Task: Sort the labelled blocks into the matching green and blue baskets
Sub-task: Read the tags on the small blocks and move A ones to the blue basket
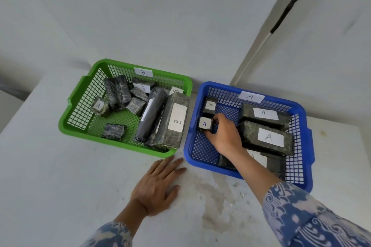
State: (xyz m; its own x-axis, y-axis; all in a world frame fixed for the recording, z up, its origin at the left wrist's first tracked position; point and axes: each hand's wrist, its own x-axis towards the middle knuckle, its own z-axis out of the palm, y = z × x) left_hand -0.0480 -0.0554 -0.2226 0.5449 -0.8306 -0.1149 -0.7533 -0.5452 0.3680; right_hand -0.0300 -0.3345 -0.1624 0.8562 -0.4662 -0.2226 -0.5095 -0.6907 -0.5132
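- Only the head view to go on, looking down at a white surface with two baskets side by side near the wall.
- The right hand is reaching down into the blue basket, fingers wrapped around a small cube block with an "A" label facing up. The block sits at the fingertips, on the hand's left side, close to the basket's left wall.
- Just behind that cube there's another small "A" block, apart from the hand.
- To the right of the hand, two long "A" blocks lie across the basket, the nearer one right beside the wrist. More dark blocks sit under the forearm, partly hidden.
- The blue basket has an "A" tag on its back rim.
- The left hand is flat on the surface, fingers spread a bit, holding nothing, fingertips just short of the green basket.
- The green basket has a "B" tag and a pile of dark wrapped blocks, including a long "B" block leaning on the right wall and a small cube marked "A" over on the left.
- Both sleeves are blue patterned fabric.
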